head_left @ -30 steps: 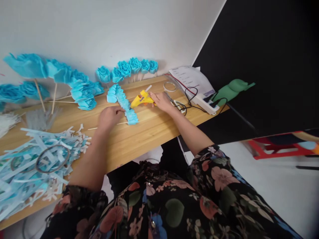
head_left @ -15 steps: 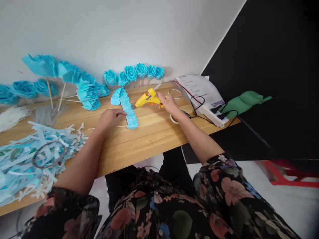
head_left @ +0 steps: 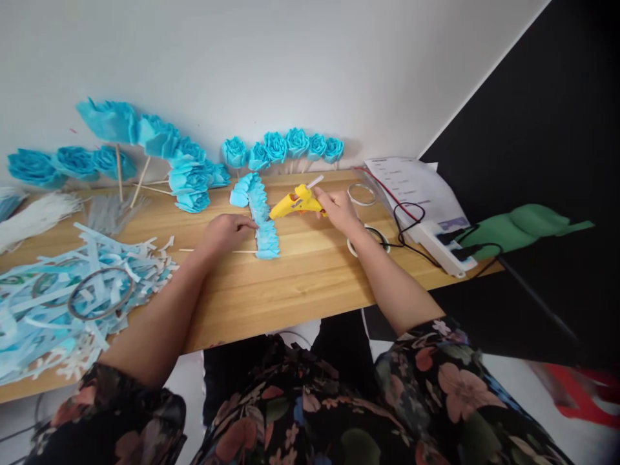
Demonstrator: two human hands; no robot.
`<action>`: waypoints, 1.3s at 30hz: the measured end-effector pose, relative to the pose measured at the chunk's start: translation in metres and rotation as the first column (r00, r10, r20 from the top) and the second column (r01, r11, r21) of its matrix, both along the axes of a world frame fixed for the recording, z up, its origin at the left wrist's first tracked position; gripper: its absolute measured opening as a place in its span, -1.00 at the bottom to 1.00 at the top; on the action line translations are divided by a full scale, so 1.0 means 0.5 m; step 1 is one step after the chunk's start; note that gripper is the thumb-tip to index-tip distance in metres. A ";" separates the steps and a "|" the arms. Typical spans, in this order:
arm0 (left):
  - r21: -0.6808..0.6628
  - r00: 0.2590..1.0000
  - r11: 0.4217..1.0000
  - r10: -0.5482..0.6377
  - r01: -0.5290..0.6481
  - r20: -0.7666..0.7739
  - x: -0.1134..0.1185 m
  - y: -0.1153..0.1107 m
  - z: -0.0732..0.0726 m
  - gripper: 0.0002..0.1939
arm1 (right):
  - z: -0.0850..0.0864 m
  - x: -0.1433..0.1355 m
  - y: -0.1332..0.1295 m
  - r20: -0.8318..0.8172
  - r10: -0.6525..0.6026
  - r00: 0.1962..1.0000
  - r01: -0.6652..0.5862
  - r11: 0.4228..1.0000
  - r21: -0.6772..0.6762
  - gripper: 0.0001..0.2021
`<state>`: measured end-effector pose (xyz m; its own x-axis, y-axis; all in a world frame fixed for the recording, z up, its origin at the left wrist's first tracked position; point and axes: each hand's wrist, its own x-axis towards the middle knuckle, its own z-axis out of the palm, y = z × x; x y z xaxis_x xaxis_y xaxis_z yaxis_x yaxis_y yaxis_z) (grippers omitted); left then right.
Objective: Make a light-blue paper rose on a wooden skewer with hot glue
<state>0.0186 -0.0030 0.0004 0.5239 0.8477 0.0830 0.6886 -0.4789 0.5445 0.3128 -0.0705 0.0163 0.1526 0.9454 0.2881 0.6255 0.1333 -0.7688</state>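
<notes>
A ruffled strip of blue crepe-paper petals [head_left: 259, 199] lies on the wooden table in front of me. My left hand [head_left: 227, 232] is at its left edge, thumb and finger pinched together on the paper. My right hand [head_left: 338, 208] is wrapped round a yellow hot glue gun [head_left: 293, 201], a clear glue stick [head_left: 316, 182] poking out of its back. The gun's nozzle points left and is at the strip's right side; whether it touches the paper I cannot tell. A thin wooden stick [head_left: 245, 252] lies at the strip's lower end, partly behind my left hand.
Finished blue paper roses [head_left: 296, 142] on sticks lean along the wall. Paper scraps [head_left: 97, 290] cover the table's left side. To the right are tape rolls [head_left: 362, 194], printed sheets [head_left: 411, 194], a white power strip [head_left: 443, 248] with black cables, and a green object [head_left: 523, 229].
The glue gun's nozzle has come in closer to the petal strip. My left hand stays at the strip's edge. The whole view has shifted, so the table's things appear further right.
</notes>
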 end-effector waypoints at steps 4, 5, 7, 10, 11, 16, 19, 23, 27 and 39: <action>-0.001 1.000 1.000 -0.017 0.017 0.006 0.000 -0.003 0.001 -0.66 | 0.009 -0.012 -0.016 0.028 -0.015 1.000 0.016 0.999 -0.043 -0.27; 0.000 1.000 1.000 -0.014 0.014 0.004 0.000 -0.004 0.001 -0.65 | 0.013 -0.015 -0.018 0.039 -0.020 0.999 0.023 0.998 -0.061 -0.27; 0.007 1.000 1.000 -0.006 0.006 0.004 0.002 -0.006 0.003 -0.64 | 0.018 -0.019 -0.020 0.048 -0.030 0.998 0.034 0.997 -0.076 -0.26; 0.005 1.000 1.000 0.006 -0.006 -0.005 0.004 -0.012 0.009 -0.63 | 0.023 -0.025 -0.022 0.051 -0.036 0.998 0.040 0.997 -0.073 -0.27; -0.001 1.000 1.000 0.009 -0.009 -0.010 0.005 -0.015 0.012 -0.63 | 0.024 -0.026 -0.023 0.056 -0.035 0.998 0.039 0.997 -0.072 -0.28; -0.018 0.999 0.999 0.029 -0.030 -0.026 0.006 -0.021 0.022 -0.64 | 0.021 -0.026 -0.023 0.120 -0.041 0.992 0.049 0.996 -0.069 -0.31; -0.017 0.999 1.000 0.026 -0.026 -0.020 0.005 -0.022 0.022 -0.64 | 0.017 -0.023 -0.021 0.088 -0.064 0.994 0.069 0.996 -0.057 -0.30; -0.010 1.000 1.000 0.015 -0.015 -0.008 0.004 -0.020 0.019 -0.65 | 0.016 -0.025 -0.020 0.044 -0.035 0.998 0.036 0.999 -0.030 -0.29; 0.000 1.000 1.000 0.026 -0.026 -0.006 0.005 -0.018 0.015 -0.66 | 0.015 -0.029 -0.021 0.109 -0.037 0.993 0.041 0.998 -0.039 -0.33; 0.009 0.999 1.000 0.018 -0.018 -0.035 0.007 -0.021 0.019 -0.64 | 0.013 -0.028 -0.022 0.155 -0.047 0.987 0.047 0.999 0.006 -0.34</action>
